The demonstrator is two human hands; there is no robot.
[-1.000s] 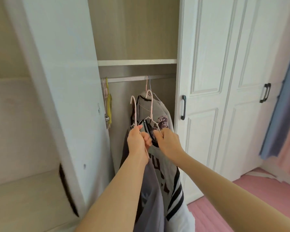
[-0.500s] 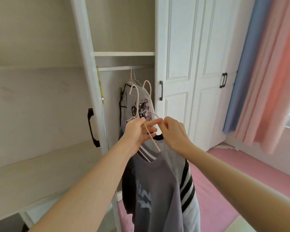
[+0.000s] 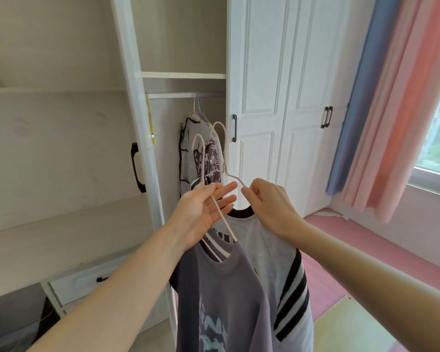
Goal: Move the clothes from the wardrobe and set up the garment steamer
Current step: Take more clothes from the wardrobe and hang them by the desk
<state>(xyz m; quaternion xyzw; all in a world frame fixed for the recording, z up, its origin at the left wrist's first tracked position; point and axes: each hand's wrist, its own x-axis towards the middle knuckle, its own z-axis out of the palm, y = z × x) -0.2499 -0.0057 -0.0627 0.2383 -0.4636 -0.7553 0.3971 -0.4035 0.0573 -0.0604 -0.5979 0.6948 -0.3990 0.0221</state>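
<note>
On my feed both hands are raised in front of the open wardrobe (image 3: 183, 47), each with a pink wire hanger. The left hand (image 3: 203, 209) is spread, palm turned inward and fingers stretched nearly straight. The near hanger (image 3: 221, 215) runs across that palm and between the fingers, so it hangs there rather than being gripped. A purple shirt (image 3: 226, 301) with a pale print hangs from it, closest to me. The right hand (image 3: 272, 207) has its thumb and forefinger pinched on the shoulder wire of the far hanger (image 3: 235, 179), the other fingers curled under. That hanger carries a grey shirt (image 3: 272, 240) with a black collar and black sleeve stripes, hanging just behind the purple one and touching it. Both shirts are outside the wardrobe, at the edge of its open door (image 3: 135, 123). Inside, a printed shirt (image 3: 208, 153) hangs on the rail (image 3: 183, 94). Blue and pink curtains (image 3: 391, 97) hang on the right above a pink floor (image 3: 341, 250).
</note>
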